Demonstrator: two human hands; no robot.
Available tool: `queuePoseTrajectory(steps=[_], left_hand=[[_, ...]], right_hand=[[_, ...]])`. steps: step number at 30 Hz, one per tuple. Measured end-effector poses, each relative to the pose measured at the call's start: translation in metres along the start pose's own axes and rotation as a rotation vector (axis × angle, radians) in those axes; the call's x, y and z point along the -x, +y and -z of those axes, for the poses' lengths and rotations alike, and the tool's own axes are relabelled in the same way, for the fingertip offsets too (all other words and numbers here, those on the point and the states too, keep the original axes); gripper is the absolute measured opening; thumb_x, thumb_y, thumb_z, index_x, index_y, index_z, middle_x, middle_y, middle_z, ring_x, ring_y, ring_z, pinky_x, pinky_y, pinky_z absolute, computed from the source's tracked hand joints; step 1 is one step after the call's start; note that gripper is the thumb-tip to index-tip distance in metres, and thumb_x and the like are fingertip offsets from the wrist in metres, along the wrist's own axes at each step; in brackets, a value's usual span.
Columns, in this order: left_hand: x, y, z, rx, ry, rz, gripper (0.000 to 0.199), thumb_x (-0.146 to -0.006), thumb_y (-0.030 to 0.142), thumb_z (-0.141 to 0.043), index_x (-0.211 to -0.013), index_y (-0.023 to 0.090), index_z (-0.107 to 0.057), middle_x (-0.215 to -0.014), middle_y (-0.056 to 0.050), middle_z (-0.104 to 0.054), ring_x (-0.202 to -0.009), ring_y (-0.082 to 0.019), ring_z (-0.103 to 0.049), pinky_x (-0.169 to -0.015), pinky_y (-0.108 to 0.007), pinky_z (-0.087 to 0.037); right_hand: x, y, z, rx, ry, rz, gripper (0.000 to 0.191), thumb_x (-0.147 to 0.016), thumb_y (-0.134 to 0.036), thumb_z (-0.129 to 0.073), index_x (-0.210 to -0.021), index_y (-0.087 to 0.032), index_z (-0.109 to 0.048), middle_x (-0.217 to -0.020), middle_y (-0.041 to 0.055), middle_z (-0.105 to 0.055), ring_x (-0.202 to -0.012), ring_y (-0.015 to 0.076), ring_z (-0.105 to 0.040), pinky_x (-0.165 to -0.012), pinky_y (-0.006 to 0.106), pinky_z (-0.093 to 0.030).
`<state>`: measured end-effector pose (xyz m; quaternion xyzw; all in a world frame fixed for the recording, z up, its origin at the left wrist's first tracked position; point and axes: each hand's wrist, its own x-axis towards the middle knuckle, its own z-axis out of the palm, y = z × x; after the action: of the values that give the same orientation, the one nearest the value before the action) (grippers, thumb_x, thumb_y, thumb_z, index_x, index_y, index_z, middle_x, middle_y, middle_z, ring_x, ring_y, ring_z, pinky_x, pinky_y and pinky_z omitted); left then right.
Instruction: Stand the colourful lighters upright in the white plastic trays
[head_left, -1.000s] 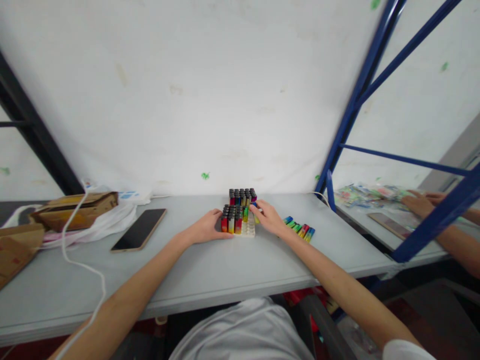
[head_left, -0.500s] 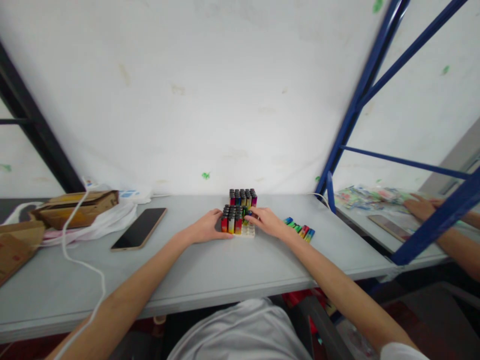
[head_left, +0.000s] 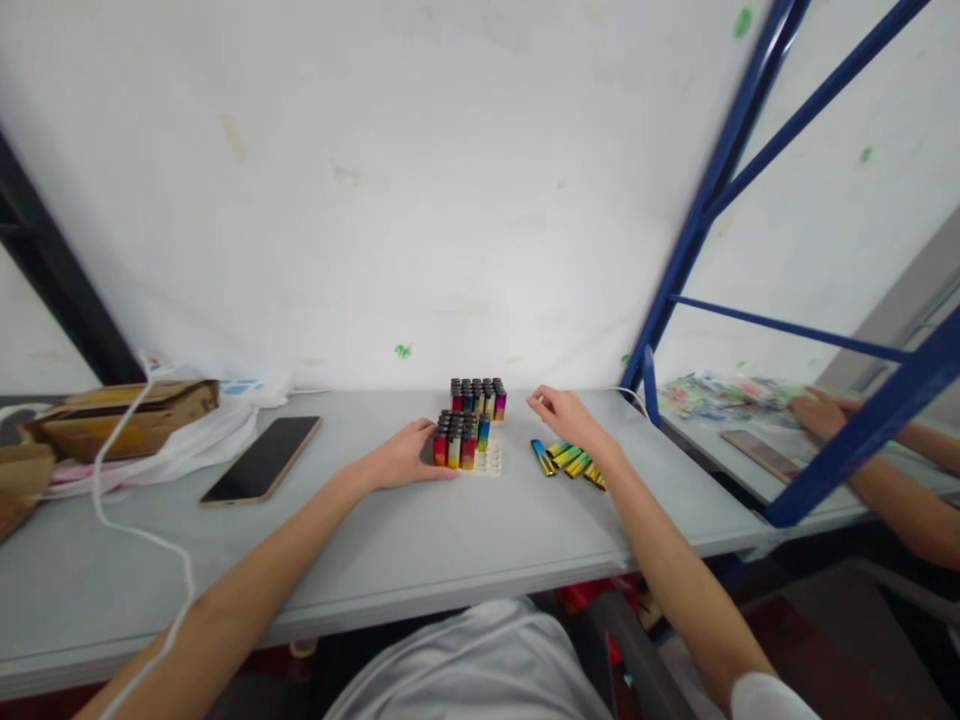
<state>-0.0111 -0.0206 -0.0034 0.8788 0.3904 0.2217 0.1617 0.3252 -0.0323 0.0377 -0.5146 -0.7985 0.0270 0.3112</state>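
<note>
Lighters with black tops and coloured bodies (head_left: 454,440) stand upright in rows in a white tray with holes (head_left: 491,458). The tray's right side shows bare holes. My left hand (head_left: 409,455) grips the tray's left end, the thumb along the front edge and the fingers behind. My right hand (head_left: 566,415) is raised to the right of the tray, its fingers loosely bent and slightly apart, and no lighter shows in it. Below it lie several loose shiny lighters (head_left: 574,461), partly hidden by my right forearm.
A second block of upright lighters (head_left: 487,392) stands behind the tray near the wall. To the left lie a phone (head_left: 262,460), a cardboard box (head_left: 142,410), plastic bags and a white cable (head_left: 142,535). Beyond the blue frame (head_left: 675,270), another person's hands (head_left: 821,412) rest near colourful packets.
My right hand has left the tray and moved right, above the loose lighters. A blue and yellow lighter now shows upright at the filled rows' right edge. My left hand stays at the tray.
</note>
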Motion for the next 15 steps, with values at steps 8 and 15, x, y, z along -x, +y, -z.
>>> queuePoseTrajectory(steps=[8, 15], left_hand=[[0.001, -0.001, 0.001, 0.045, 0.028, -0.032, 0.072, -0.065, 0.074, -0.078, -0.113, 0.021, -0.071, -0.111, -0.01, -0.071, -0.107, -0.034, -0.065, -0.098, -0.04, -0.052], [0.002, -0.002, 0.0, 0.035, 0.031, -0.029, 0.07, -0.065, 0.074, -0.078, -0.11, 0.021, -0.071, -0.109, -0.01, -0.071, -0.106, -0.034, -0.065, -0.097, -0.04, -0.052]], right_hand=[[0.031, 0.047, 0.049, 0.026, -0.256, -0.055, 0.02, -0.089, -0.033, -0.064, -0.098, -0.021, -0.076, -0.087, 0.009, -0.077, -0.079, 0.0225, -0.068, -0.077, 0.032, -0.05], [0.043, 0.069, 0.022, -0.067, -0.338, 0.02, 0.027, -0.088, -0.041, -0.063, -0.099, -0.021, -0.078, -0.107, 0.0124, -0.075, -0.1, 0.0271, -0.068, -0.093, 0.039, -0.051]])
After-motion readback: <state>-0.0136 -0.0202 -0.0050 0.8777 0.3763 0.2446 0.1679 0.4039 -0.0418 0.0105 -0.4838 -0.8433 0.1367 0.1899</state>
